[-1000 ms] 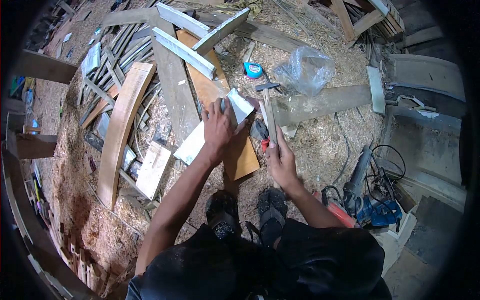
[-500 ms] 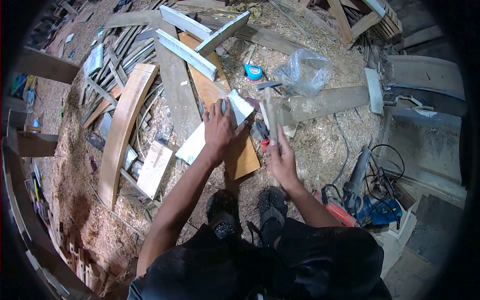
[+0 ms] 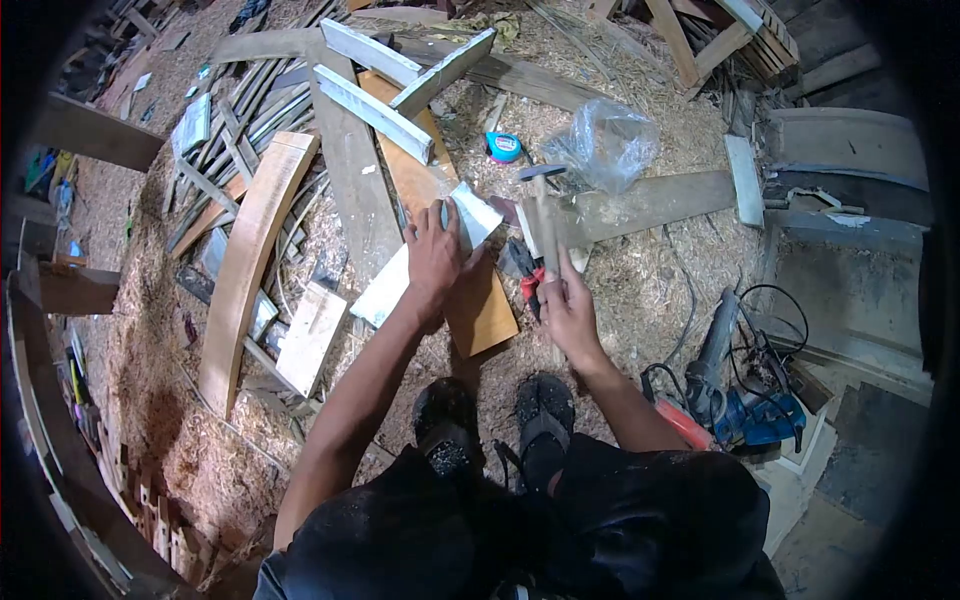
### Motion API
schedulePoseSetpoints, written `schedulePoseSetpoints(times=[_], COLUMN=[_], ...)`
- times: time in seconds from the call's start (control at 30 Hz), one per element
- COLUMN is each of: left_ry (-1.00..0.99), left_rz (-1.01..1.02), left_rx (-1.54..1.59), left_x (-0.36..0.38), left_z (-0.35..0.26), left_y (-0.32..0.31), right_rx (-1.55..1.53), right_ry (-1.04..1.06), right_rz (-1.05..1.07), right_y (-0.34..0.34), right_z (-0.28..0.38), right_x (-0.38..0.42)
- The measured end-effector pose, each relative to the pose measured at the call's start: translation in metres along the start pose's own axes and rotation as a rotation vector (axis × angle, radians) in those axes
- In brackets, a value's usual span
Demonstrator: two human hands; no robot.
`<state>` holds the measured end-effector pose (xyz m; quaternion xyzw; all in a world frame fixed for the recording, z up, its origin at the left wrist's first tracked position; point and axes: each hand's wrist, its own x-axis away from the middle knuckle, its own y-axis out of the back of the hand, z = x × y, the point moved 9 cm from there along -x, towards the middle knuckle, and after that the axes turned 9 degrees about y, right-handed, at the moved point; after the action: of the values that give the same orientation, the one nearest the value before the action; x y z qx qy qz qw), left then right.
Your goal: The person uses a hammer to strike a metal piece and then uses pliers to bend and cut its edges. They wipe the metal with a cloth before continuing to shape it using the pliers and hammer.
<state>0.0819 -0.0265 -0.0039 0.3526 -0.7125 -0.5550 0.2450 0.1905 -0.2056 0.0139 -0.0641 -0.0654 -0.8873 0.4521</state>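
Note:
The hammer [image 3: 544, 222] is in my right hand [image 3: 570, 312], its fingers wrapped round the wooden handle and the dark metal head pointing away from me. My left hand [image 3: 434, 252] lies on a white board [image 3: 384, 290], fingers stretched over its surface. Beneath that board runs an orange-brown plank [image 3: 484, 318], crossing it at an angle. Pliers with red handles [image 3: 531, 284] lie just left of the hammer handle, partly hidden by my right hand. A turquoise tape measure [image 3: 505, 148] sits beyond the hammer head.
White-edged joined boards [image 3: 372, 108] rest across planks ahead. A clear plastic bag [image 3: 612, 145] is at front right, and a blue power tool [image 3: 765, 422] with cords lies to the right. A curved wooden piece [image 3: 258, 265] and wood strips are at left, among sawdust.
The hammer and my right hand have shifted very slightly, the hammer head now a little lower in view. My left hand stays on the white board.

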Motion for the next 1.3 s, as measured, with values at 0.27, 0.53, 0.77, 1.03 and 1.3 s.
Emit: schedulePoseSetpoints(times=[0.27,0.53,0.77,1.03,1.3], left_ry=[-0.209,-0.308,-0.338,-0.348,-0.176], left_rz=[0.324,0.513,0.517,0.513,0.110], left_rx=[0.057,0.006,-0.114,-0.112,-0.178], left_x=[0.007,-0.010,-0.023,-0.013,-0.015], left_z=[-0.004,0.008,0.001,0.006,0.010], left_y=[0.009,0.007,0.025,0.012,0.001], right_rx=[0.306,0.428,0.451,0.532,0.477], right_ry=[0.215,0.237,0.319,0.215,0.424], right_rz=[0.053,0.096,0.093,0.091,0.100], right_y=[0.013,0.010,0.012,0.028,0.010], right_z=[-0.003,0.018,0.033,0.016,0.015], right_x=[0.020,0.026,0.059,0.052,0.036])
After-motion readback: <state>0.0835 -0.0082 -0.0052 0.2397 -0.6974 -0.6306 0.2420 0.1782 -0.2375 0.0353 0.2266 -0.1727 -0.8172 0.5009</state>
